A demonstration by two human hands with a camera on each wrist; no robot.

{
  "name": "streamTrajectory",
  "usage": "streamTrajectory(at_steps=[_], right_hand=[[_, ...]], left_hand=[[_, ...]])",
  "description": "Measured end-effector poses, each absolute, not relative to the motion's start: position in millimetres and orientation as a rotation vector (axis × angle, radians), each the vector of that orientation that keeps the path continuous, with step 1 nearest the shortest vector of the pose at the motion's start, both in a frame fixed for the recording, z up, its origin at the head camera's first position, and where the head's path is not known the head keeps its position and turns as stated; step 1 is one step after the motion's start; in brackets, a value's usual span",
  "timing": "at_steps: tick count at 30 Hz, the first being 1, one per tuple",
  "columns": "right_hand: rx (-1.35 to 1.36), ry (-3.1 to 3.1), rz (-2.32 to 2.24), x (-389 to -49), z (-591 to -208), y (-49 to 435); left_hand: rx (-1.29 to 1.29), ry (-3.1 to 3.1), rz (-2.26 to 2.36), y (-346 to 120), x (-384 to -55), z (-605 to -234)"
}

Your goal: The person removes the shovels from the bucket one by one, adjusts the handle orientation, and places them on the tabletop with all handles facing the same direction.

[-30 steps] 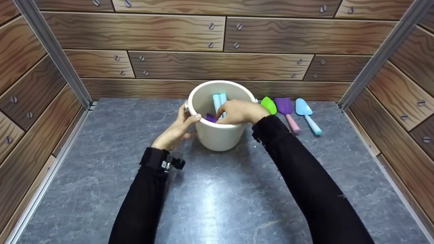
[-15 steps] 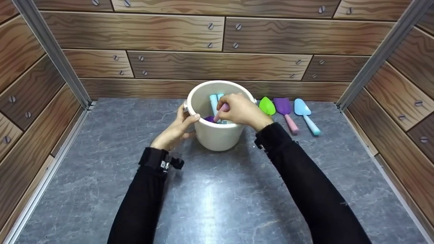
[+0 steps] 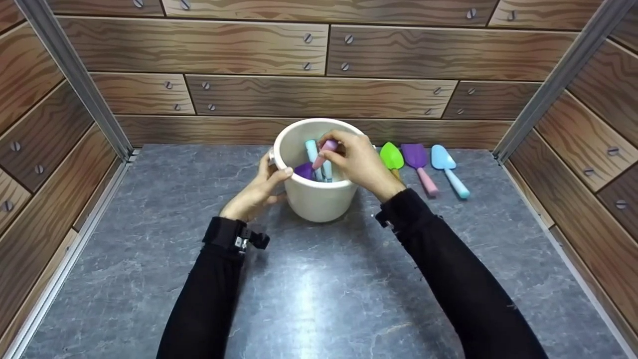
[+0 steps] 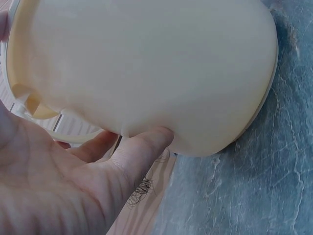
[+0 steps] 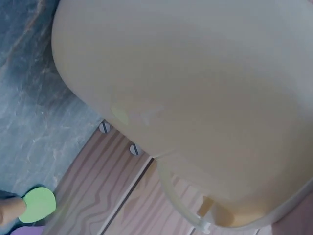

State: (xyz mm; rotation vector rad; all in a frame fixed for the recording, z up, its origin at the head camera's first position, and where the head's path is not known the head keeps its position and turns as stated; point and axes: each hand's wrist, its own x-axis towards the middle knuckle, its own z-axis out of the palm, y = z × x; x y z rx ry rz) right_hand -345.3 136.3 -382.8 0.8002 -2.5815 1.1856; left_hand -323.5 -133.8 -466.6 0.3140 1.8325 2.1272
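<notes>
Grey marbled surface (image 3: 299, 289), finely veined in white, spreads across the foreground, with a bright glare down its middle. Nearest, two arms reach forward in black sleeves (image 3: 199, 299), a black band (image 3: 222, 234) round each wrist.

The left hand (image 3: 254, 194) grips the side of a white bucket (image 3: 321, 202), thumb at the near left rim and fingers round the outside; the left wrist view shows a fingertip touching the outer wall. The bucket stands upright on the marbled surface, its pale bail (image 5: 176, 196) showing in the right wrist view.

Over the bucket's mouth, the right hand (image 3: 356, 158) pinches a pink handle (image 3: 324, 153) between thumb and fingers — tilted, its lower part within the bucket. A purple blade (image 3: 303, 171) shows at that lower end. Two light blue handles (image 3: 311, 149) lean inside too, one partly hidden.

To the bucket's right lie three tools, blades toward the back: a green shovel (image 3: 392, 155), a purple shovel (image 3: 415, 157) with a pink grip, and a light blue shovel (image 3: 451, 172). Farthest off rise wood-patterned panels (image 3: 259, 47) printed with screws — grey metal posts (image 3: 84, 85) at the corners.
</notes>
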Motion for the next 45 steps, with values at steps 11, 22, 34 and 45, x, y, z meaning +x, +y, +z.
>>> streamTrajectory(at_steps=[11, 22, 34, 45], right_hand=[[0.756, -2.398, 1.263, -342.1, -389.3, 136.9], [0.746, -2.352, 1.249, -339.6, -387.2, 138.2], [0.671, -2.323, 1.308, -332.8, -380.1, 151.7], [0.642, -2.260, 1.364, -323.6, -375.1, 165.7]], left_hand=[[0.320, 1.821, 2.135, -134.5, -324.2, -467.2], [0.300, 1.841, 2.115, -134.4, -324.1, -466.7], [0.304, 1.877, 2.097, -133.9, -323.4, -465.1], [0.299, 1.856, 2.113, -133.6, -323.0, -465.5]])
